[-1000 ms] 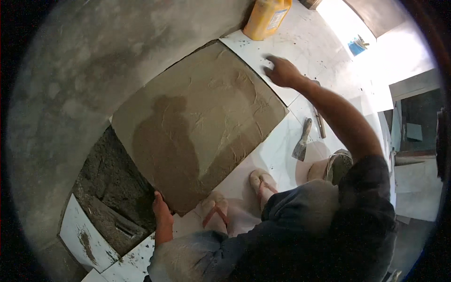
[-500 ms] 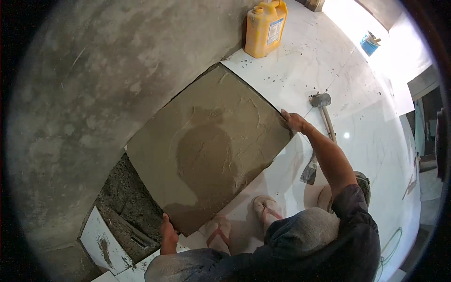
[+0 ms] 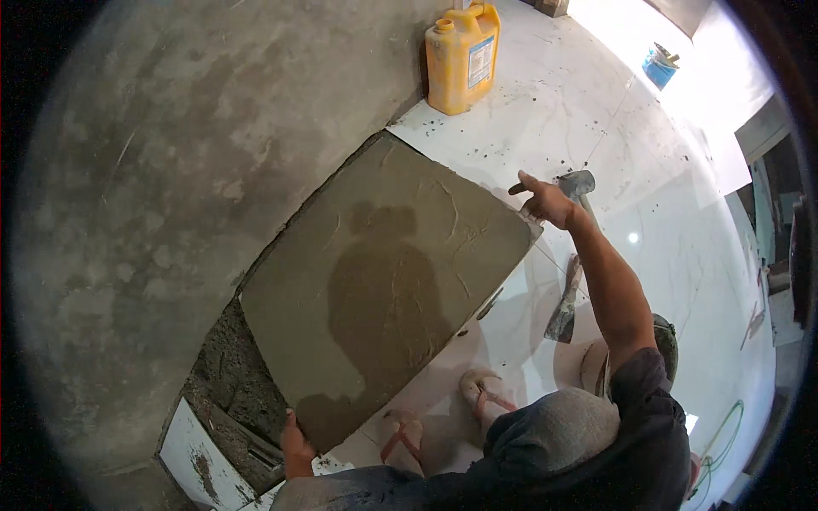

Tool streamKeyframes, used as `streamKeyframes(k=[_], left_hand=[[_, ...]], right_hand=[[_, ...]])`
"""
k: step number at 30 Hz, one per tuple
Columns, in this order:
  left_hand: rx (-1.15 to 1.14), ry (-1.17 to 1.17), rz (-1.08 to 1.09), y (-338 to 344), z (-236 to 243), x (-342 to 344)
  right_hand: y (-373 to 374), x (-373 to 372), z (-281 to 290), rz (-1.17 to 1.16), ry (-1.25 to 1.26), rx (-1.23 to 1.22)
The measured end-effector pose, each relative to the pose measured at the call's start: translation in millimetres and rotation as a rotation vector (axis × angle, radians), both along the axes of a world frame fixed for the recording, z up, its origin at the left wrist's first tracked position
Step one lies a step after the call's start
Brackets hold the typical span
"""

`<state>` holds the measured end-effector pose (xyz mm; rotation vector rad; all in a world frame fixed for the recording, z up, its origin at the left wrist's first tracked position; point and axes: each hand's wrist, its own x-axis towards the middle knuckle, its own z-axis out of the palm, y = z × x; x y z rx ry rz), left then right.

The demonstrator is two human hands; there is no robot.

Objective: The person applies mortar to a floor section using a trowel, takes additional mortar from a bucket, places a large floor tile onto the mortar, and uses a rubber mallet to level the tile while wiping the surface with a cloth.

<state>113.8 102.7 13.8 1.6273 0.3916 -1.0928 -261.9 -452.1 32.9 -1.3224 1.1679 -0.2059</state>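
Observation:
A large rectangular tile (image 3: 294,315) lies before me, its upper face coated in smooth grey-brown mortar with a few raised ridges. My left hand (image 3: 296,444) grips its near left corner, thumb up against the edge and the other fingers mostly hidden. Just off the right corner hovers my right hand (image 3: 550,204), with thumb and forefinger apart and nothing held. Close beyond that hand rests a rubber mallet (image 3: 577,182), its handle partly behind my forearm. A scraper with a wide, dirty blade (image 3: 561,322) lies on the white floor tiles nearer to me.
A bare cement wall (image 3: 170,213) runs along the left. Rough mortar bed (image 3: 230,370) shows beside a stained white tile piece (image 3: 200,456). A yellow jug (image 3: 460,68) stands at the far edge, and a blue can (image 3: 659,68) farther right. My sandalled feet (image 3: 483,390) are close to the coated tile.
My right hand has let go of the coated tile's right edge and lifted off, fingers spreading. The tile's right end has shifted over the dark gap beside the floor tiles. My left hand keeps its grip.

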Motion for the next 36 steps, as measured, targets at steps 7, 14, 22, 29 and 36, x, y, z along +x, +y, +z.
streamKeyframes(k=[7,14,22,29,36], left_hand=[[-0.192,-0.324,-0.148,27,49,63],[-0.971,-0.492,-0.086,-3,68,122],[-0.418,-0.892,0.352,-93,106,145],[-0.013,-1.233,0.280,-126,123,136],[0.119,-1.064,0.097,-93,136,168]], right_hand=[[-19,31,38,-0.088,-0.723,0.050],[-37,115,98,-0.170,-0.951,-0.255],[-58,183,125,-0.190,-0.895,-0.702],[-87,216,95,-0.215,-0.938,-1.047],[-95,239,18,-0.130,-0.874,-1.048]])
